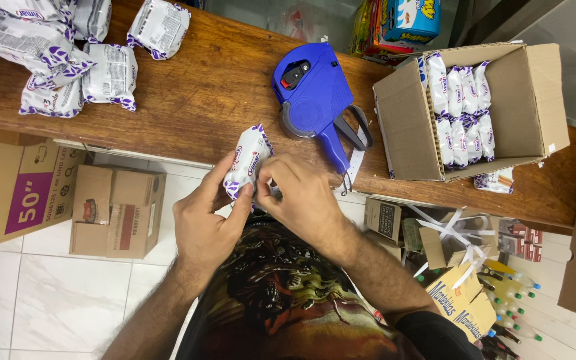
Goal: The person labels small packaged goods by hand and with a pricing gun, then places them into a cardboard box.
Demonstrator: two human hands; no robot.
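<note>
My left hand [207, 215] holds a small white and purple snack packet [248, 160] upright over the front edge of the wooden counter [215, 87]. My right hand [296, 193] pinches the packet's lower right side with its fingertips. A blue price-label gun [315, 100] lies on the counter just behind my right hand. To the right, an open cardboard box [528, 107] on its side holds several of the same packets [461, 107]. More such packets [68, 53] lie piled at the counter's far left.
Cardboard boxes [118, 212] stand on the white tiled floor below the counter at left. At right, under the counter, are small cartons, white strapping [458, 233] and several bottles [511, 293]. Colourful snack packs [401, 23] sit behind the counter.
</note>
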